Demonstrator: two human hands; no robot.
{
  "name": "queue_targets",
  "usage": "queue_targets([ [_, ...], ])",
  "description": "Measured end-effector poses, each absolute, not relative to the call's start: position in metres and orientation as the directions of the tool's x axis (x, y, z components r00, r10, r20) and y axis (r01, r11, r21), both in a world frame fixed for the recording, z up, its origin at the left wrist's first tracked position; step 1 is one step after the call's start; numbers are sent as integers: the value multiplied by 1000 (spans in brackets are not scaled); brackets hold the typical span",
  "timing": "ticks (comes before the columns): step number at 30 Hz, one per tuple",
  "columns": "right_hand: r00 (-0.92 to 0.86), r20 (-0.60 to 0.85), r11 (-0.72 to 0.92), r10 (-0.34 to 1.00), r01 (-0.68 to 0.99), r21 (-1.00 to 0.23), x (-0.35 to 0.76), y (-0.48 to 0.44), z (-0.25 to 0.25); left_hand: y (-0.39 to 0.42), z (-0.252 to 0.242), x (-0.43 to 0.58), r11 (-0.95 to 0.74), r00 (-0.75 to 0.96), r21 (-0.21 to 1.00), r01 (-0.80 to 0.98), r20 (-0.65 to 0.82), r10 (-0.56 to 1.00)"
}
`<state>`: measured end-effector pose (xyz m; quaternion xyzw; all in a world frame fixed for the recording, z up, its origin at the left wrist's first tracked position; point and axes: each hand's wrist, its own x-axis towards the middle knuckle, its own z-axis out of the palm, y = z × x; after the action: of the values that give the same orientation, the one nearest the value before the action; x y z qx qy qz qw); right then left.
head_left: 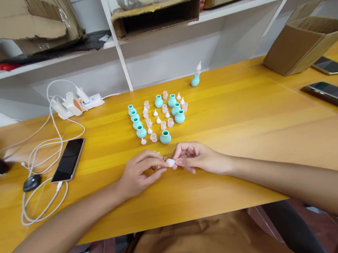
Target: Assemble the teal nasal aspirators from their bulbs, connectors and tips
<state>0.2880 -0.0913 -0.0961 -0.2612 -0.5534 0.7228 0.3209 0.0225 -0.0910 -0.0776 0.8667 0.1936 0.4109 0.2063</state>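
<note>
A small whitish, translucent piece (pixel 170 162) sits between the fingertips of both hands, just above the tabletop. My left hand (pixel 140 171) pinches it from the left with thumb and fingers. From the right, my right hand (pixel 196 156) grips it between thumb and forefinger, the other fingers curled. Tiny clear rings (pixel 165 158) lie beside the left fingertips, partly hidden. Beyond the hands stand several teal rubber bulbs (pixel 165 137), several clear pinkish cups (pixel 153 138) and several white cone-shaped tips (pixel 158 120). Farther back, one assembled bulb with a pointed tip (pixel 195 79) stands upright.
On the left, a phone (pixel 68 159) lies among white cables near a power strip (pixel 81 107) and a black mouse-like object (pixel 32 183). An open cardboard box (pixel 298 43) and more phones (pixel 337 96) are at right. White shelves (pixel 219 18) with cartons rise behind the table.
</note>
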Motion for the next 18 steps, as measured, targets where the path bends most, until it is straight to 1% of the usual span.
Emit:
queue_targets([
  [5,-663,-4,-170,749,-186,-968,288,-91,-96,-91,-77,23,-825,596,541,161,613,518],
  [18,-662,2,-178,750,-205,-962,287,-90,-96,-92,-79,21,-826,584,540,162,622,522],
])
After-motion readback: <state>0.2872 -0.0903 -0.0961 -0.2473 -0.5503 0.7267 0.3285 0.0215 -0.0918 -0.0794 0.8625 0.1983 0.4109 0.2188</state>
